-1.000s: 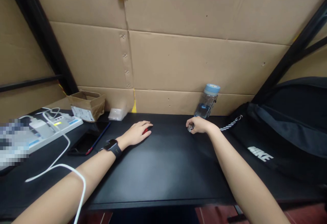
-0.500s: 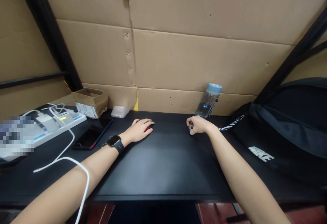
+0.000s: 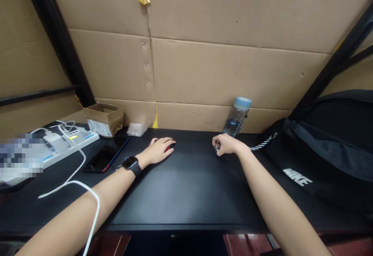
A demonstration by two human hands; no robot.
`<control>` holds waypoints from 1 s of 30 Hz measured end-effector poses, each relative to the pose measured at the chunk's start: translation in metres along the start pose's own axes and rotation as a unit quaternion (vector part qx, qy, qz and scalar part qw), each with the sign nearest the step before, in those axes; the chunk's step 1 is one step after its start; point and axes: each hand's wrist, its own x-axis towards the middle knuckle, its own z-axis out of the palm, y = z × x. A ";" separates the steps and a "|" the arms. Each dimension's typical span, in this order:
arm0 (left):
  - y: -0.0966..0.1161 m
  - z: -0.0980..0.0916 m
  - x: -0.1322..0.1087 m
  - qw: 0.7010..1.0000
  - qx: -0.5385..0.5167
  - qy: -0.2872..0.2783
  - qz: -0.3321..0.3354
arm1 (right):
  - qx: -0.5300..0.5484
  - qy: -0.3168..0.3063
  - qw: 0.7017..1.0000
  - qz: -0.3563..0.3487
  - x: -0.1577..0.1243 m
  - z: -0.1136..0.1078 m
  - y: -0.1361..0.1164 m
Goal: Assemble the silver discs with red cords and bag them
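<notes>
My left hand point(image 3: 157, 151) lies palm down on the black desk point(image 3: 180, 190), its fingers curved over a small red object point(image 3: 167, 148) of which only an edge shows. A black smartwatch point(image 3: 132, 165) is on that wrist. My right hand point(image 3: 225, 144) rests farther right with the fingers curled around a small grey, shiny object point(image 3: 217, 146) that I cannot name. A clear water bottle point(image 3: 236, 116) with a light blue cap stands just behind the right hand, against the cardboard wall.
A dark phone point(image 3: 105, 154) lies left of my left hand. Behind it are a small cardboard box point(image 3: 104, 118) and a clear plastic bag point(image 3: 136, 128). A white power strip point(image 3: 68, 143) with white cables sits far left. A black bag point(image 3: 329, 147) fills the right side.
Both hands stay where they were on the desk. Only the camera has shifted slightly.
</notes>
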 end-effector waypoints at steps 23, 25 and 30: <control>0.140 -0.005 0.014 0.341 -0.897 0.130 -0.247 | -0.011 -0.047 0.968 -0.247 0.019 -0.053 -0.176; 0.136 -0.006 0.014 0.312 -0.891 0.188 -0.271 | 0.003 -0.012 0.962 -0.274 0.017 -0.051 -0.176; 0.123 -0.014 0.016 0.277 -0.898 0.134 -0.314 | 0.113 0.107 0.963 -0.221 0.005 -0.060 -0.120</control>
